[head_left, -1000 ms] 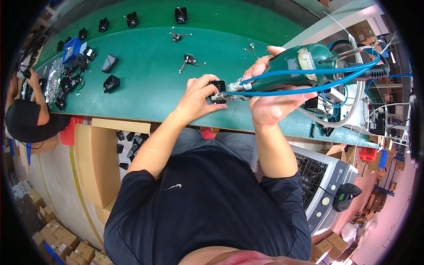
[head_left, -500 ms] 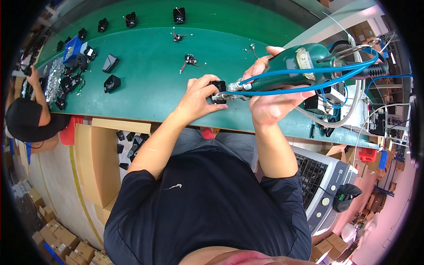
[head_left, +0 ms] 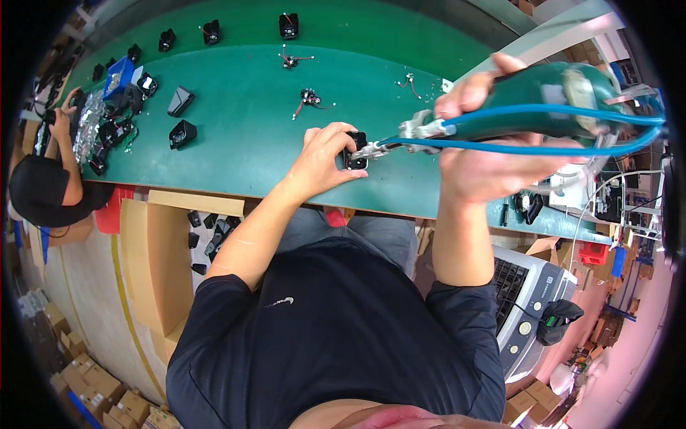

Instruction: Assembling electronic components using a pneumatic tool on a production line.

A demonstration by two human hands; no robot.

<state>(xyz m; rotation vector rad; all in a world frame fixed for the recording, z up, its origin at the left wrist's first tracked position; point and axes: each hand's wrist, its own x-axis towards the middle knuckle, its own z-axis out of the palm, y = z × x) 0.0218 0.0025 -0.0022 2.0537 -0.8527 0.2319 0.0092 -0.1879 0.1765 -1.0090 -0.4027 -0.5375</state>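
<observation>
My left hand point(head_left: 320, 159) grips a small black plastic housing point(head_left: 356, 141) on the green bench, fingers on its far side and thumb along the near edge. In my right hand point(head_left: 475, 143) is a green power screwdriver point(head_left: 539, 100) with two blue hoses, held level and partly blurred by motion. Its metal nose point(head_left: 371, 150) reaches left to the housing; whether the tip touches is too small to tell. Beyond my hands lie small wired assemblies point(head_left: 309, 98) with thin leads.
Black housings point(head_left: 289, 26) line the bench's far side, with others point(head_left: 181, 134) to the left. A blue bin point(head_left: 118, 77) stands near a co-worker in a black cap point(head_left: 46, 189). Below the edge are a carton point(head_left: 153, 264) of black parts and a grey appliance point(head_left: 532, 300).
My right hand has drawn the screwdriver to the right, and its body sits farther from the housing. My left hand and the housing have barely moved.
</observation>
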